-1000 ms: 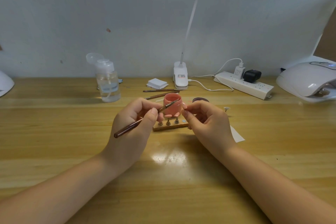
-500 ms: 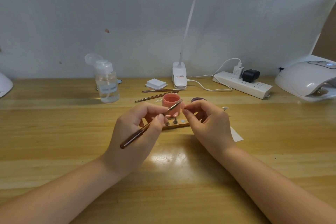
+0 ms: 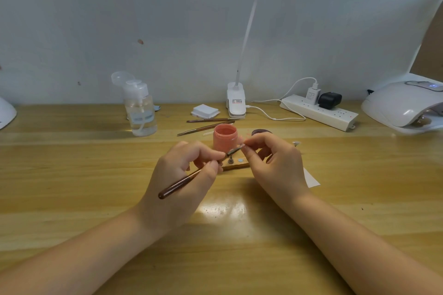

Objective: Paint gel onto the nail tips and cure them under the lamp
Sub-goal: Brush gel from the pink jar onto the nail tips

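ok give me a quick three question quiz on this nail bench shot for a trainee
1. True or false: the left hand holds the brush.
2. What does the brush tip meet? A) the pink gel pot B) the nail tip pinched by the right hand C) the pump bottle
3. Which side of the desk holds the white curing lamp, the person's left or right?

Key: 1 true; 2 B; 3 right.

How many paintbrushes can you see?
3. One brush is held in the left hand, its tip by the right hand. Two spare brushes lie on the table behind the pink jar: one farther back, one nearer.
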`<action>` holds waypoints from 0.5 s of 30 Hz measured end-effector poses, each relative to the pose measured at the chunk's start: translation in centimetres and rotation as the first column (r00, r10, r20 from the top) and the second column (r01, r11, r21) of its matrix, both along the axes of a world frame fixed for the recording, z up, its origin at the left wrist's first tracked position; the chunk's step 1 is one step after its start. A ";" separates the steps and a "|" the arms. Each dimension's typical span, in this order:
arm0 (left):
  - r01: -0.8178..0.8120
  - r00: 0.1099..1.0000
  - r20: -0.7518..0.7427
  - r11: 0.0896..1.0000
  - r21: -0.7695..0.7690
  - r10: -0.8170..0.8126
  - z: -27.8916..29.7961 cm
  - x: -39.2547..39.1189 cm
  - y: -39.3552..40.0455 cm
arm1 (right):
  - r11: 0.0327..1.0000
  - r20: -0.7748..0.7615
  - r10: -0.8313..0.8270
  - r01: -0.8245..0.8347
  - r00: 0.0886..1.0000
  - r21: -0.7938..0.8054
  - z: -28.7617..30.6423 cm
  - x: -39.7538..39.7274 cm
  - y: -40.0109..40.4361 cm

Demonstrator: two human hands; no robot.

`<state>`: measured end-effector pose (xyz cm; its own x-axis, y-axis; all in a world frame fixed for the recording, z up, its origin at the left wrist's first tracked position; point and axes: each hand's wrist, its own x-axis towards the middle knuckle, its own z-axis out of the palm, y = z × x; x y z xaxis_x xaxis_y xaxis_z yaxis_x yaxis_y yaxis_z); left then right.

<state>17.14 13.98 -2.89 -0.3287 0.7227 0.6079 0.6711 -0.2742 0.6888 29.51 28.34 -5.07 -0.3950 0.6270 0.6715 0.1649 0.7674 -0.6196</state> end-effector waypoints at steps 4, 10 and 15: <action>0.018 0.997 0.077 1.000 0.024 -0.020 0.1 -0.1 -0.1 | 1.000 0.001 0.011 -0.011 1.000 -0.029 0.0 0.1 0.0; 0.097 0.955 0.279 0.995 0.019 -0.098 0.0 0.0 0.2 | 0.997 -0.001 0.049 -0.048 0.999 -0.066 0.0 0.1 0.0; 0.087 0.943 0.317 0.994 0.059 -0.102 0.1 -0.1 0.2 | 0.996 -0.004 0.051 -0.051 0.999 -0.077 -0.1 0.1 0.1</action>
